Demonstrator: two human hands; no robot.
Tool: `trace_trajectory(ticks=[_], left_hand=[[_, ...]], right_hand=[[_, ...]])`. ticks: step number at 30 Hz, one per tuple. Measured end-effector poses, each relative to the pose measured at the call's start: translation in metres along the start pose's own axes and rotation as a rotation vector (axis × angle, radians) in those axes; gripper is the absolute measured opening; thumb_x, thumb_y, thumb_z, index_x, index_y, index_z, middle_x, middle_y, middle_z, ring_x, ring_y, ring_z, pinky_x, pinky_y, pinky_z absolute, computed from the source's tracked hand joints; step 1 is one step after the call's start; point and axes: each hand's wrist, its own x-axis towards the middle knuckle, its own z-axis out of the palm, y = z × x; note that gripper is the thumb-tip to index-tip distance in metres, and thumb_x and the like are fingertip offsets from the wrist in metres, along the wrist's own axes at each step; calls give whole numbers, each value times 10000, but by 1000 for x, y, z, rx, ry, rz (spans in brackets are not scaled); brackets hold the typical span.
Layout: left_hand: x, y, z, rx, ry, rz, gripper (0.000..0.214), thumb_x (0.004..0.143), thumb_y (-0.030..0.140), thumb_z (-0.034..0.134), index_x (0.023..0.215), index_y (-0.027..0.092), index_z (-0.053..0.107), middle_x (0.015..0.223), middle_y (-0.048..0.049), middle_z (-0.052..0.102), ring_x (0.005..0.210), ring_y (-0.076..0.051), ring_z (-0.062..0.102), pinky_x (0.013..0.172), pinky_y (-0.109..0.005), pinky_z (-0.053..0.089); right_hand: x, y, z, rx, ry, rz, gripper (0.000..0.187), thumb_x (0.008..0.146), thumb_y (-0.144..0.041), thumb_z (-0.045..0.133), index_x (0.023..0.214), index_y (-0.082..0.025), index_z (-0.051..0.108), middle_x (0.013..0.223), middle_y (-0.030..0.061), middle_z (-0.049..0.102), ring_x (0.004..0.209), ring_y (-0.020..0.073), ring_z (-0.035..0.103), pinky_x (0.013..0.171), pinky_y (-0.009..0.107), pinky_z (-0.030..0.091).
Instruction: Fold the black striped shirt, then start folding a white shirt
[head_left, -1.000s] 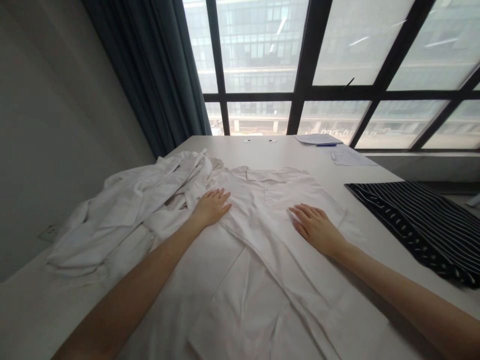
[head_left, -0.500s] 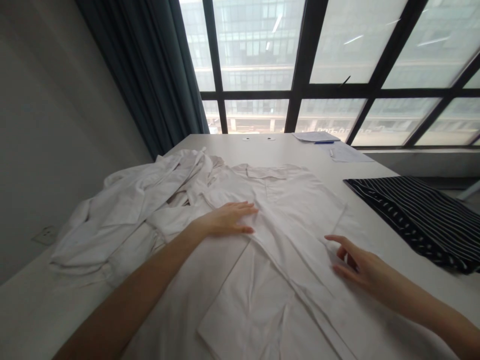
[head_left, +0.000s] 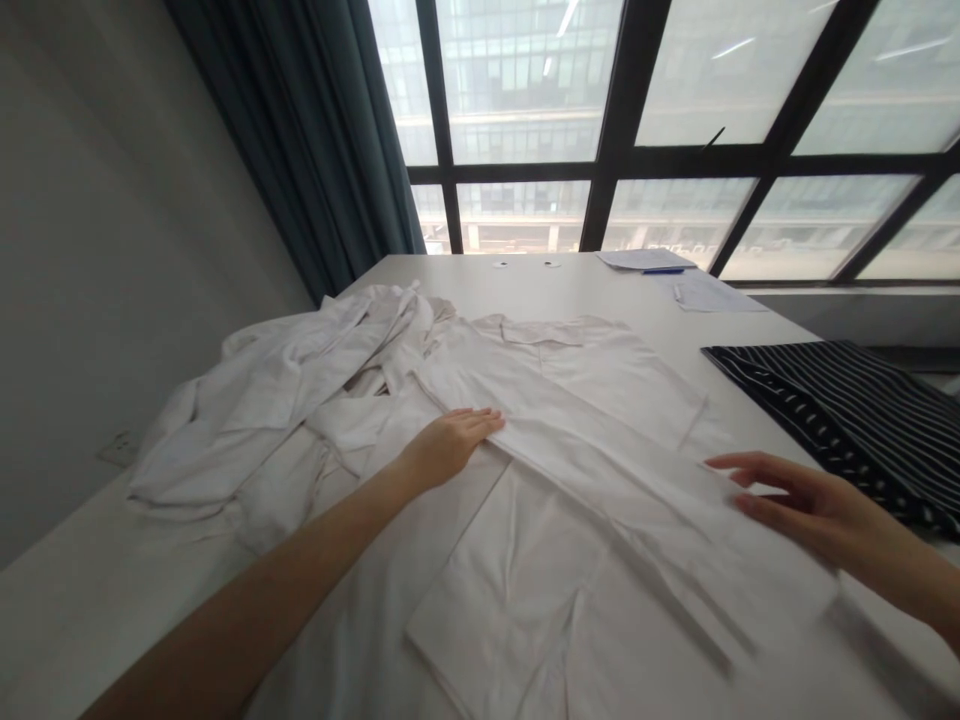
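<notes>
White shirt (head_left: pixel 570 400) spread flat on white surface (head_left: pixel 525 280), collar toward window, long axis running away from person. Sleeve band folded diagonally across chest, from left hand toward right hand. Left hand (head_left: pixel 450 442) flat, fingers extended, palm pressing upper end of folded sleeve; grips nothing. Right hand (head_left: pixel 802 500) open, fingers loosely spread, hovering at shirt's right edge near sleeve's lower end; contact unclear. Left hand nearer shirt's middle. Heap of white garments (head_left: pixel 292 390) left of shirt, touching it. Striped fabric (head_left: pixel 840 400) right, apart.
</notes>
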Motion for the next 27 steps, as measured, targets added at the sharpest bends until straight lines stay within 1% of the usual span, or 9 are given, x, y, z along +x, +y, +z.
trace_trajectory(ticks=[3, 6, 9, 12, 14, 17, 20, 23, 27], left_hand=[[0, 0, -1, -19, 25, 8, 481, 859, -2, 365, 1244, 152, 610, 1310, -98, 632, 1258, -172, 561, 1068, -377, 454], [-1, 2, -3, -18, 38, 17, 466, 828, 19, 400, 1209, 147, 636, 1296, -102, 641, 1251, -181, 568, 1071, -376, 453], [-2, 5, -6, -5, 53, 37, 486, 783, 35, 459, 1226, 142, 630, 1299, -106, 638, 1251, -200, 568, 1073, -386, 448], [-1, 8, -8, 13, 42, 116, 447, 862, 83, 481, 1283, 183, 594, 1328, -85, 620, 1259, -202, 561, 1079, -400, 438], [-1, 9, -7, 21, 28, 198, 384, 945, 143, 467, 1305, 223, 577, 1340, -68, 614, 1254, -185, 565, 1082, -386, 432], [-1, 9, -7, 49, 39, 284, 334, 1000, 186, 439, 1293, 241, 590, 1313, -64, 634, 1225, -174, 589, 1063, -355, 447], [-1, 10, -9, 62, 12, 325, 355, 1001, 154, 430, 1296, 259, 596, 1317, -61, 632, 1236, -183, 580, 1043, -340, 464], [0, 12, -11, 30, -28, 326, 374, 1004, 158, 421, 1306, 295, 594, 1344, -51, 613, 1265, -176, 555, 1042, -320, 463], [1, 15, -12, -5, -37, 318, 345, 995, 196, 439, 1279, 290, 611, 1339, -52, 616, 1267, -178, 552, 1043, -325, 460]], right_hand=[[2, 3, 3, 7, -165, 3, 516, 768, -609, 662, 1134, -246, 678, 846, 41, 659, 567, 126, 544, 465, 223, 408], [2, 7, 9, -19, -204, -20, 480, 789, -597, 646, 1107, -239, 665, 838, 36, 654, 621, 141, 584, 540, 238, 458], [3, 9, 12, -53, -183, -28, 490, 802, -610, 622, 1135, -251, 633, 874, 39, 661, 602, 138, 587, 542, 248, 471], [4, 6, 12, -95, -122, -71, 518, 798, -647, 596, 1118, -242, 637, 849, 55, 667, 611, 165, 605, 557, 280, 507], [3, -1, 14, -153, -54, -171, 488, 802, -648, 584, 1059, -240, 661, 889, 79, 673, 725, 212, 642, 639, 324, 543], [-4, -17, 21, -259, -9, -385, 318, 865, -534, 564, 983, -259, 671, 1040, 95, 654, 943, 248, 630, 812, 379, 534], [-17, -36, 32, -306, -182, -521, 183, 895, -409, 570, 961, -262, 656, 1073, 88, 636, 1022, 241, 591, 879, 386, 505], [-28, -50, 42, -347, -364, -559, 168, 840, -387, 650, 947, -258, 638, 1064, 79, 632, 1014, 249, 566, 875, 396, 492], [-33, -58, 51, -405, -424, -549, 129, 802, -294, 655, 908, -243, 602, 994, 56, 616, 930, 233, 552, 874, 410, 462]])
